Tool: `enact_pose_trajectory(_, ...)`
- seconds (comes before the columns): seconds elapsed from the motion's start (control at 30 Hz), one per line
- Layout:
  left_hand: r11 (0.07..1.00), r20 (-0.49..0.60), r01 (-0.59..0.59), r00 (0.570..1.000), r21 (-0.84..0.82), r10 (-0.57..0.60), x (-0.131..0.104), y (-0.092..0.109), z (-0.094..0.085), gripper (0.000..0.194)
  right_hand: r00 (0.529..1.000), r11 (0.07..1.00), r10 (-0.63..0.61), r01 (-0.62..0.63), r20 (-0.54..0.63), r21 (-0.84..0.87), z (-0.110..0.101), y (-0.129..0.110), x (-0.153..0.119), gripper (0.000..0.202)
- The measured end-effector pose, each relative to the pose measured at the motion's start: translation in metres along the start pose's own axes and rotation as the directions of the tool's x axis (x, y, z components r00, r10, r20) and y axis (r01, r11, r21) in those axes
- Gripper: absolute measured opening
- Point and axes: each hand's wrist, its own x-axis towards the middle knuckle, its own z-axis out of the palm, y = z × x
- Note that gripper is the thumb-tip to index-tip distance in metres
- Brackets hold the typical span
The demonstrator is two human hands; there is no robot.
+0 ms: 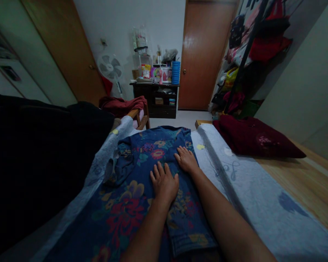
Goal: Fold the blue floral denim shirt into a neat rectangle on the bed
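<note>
A dark blue floral shirt (pixel 125 214) is spread out in front of me over a pale, patterned sheet. My left hand (pixel 164 182) rests flat on its middle, fingers spread. Farther up and to the right, my right hand (pixel 186 159) presses flat on the cloth near the garment's right edge, its fingers apart. One sleeve (pixel 191 222) is folded in over the body and runs toward me under my right forearm. The other sleeve (pixel 123 160) lies bunched at the left side. Neither hand grips anything.
Black clothing (pixel 38 153) is heaped on the left. A folded maroon garment (pixel 257 136) lies at the right on the bed's wooden edge (pixel 303 178). Beyond stand a wooden chair (pixel 143 118) with red cloth, a dark cabinet (pixel 164 109), a white fan (pixel 110 67) and a door (pixel 205 54).
</note>
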Motion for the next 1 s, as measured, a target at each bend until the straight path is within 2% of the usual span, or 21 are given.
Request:
enact_pose_trajectory(0.13, 1.000, 0.009, 0.001, 1.000, 0.017, -0.001, 0.000, -0.001, -0.002, 0.065, 0.996, 0.996, 0.086, -0.086, -0.018, -0.020, 0.000, 0.002, 0.001, 0.058)
enact_pose_trajectory(0.27, 1.000, 0.010, -0.017, 1.000, 0.025, 0.017, 0.000, -0.002, -0.002, 0.063, 0.994, 0.994, 0.106, -0.107, -0.039, -0.029, 0.001, 0.004, -0.001, 0.057)
enact_pose_trajectory(0.33, 0.998, -0.001, -0.055, 0.998, 0.022, 0.055, 0.000, -0.001, -0.001, 0.059, 0.993, 0.994, 0.106, -0.107, -0.051, -0.029, 0.001, 0.004, -0.002, 0.057)
enact_pose_trajectory(0.43, 0.985, 0.004, -0.175, 0.985, -0.004, 0.175, 0.004, 0.004, -0.001, 0.058, 0.993, 0.994, 0.101, -0.102, -0.059, -0.026, 0.001, 0.005, -0.003, 0.057)
enact_pose_trajectory(0.53, 0.959, 0.031, -0.277, 0.960, -0.065, 0.280, 0.019, 0.013, -0.003, 0.062, 0.994, 0.995, 0.100, -0.101, -0.053, -0.020, -0.001, 0.005, -0.004, 0.055)
enact_pose_trajectory(0.67, 0.917, 0.013, -0.363, 0.929, -0.166, 0.370, 0.053, 0.022, -0.004, 0.054, 0.995, 0.996, 0.092, -0.093, -0.049, -0.007, -0.003, 0.006, -0.005, 0.054)
enact_pose_trajectory(0.73, 0.923, 0.039, -0.334, 0.937, -0.191, 0.347, 0.069, 0.025, 0.001, 0.051, 0.994, 0.995, 0.097, -0.098, -0.053, -0.002, -0.003, 0.006, -0.004, 0.054)
enact_pose_trajectory(0.83, 0.964, 0.086, -0.197, 0.973, -0.179, 0.215, 0.083, 0.027, 0.010, 0.047, 0.992, 0.994, 0.111, -0.111, -0.054, -0.001, -0.001, 0.006, -0.003, 0.054)
enact_pose_trajectory(1.0, 0.988, 0.095, -0.082, 0.991, -0.132, 0.095, 0.084, 0.031, 0.017, 0.049, 0.993, 0.994, 0.109, -0.109, -0.038, -0.003, 0.000, 0.006, -0.002, 0.055)
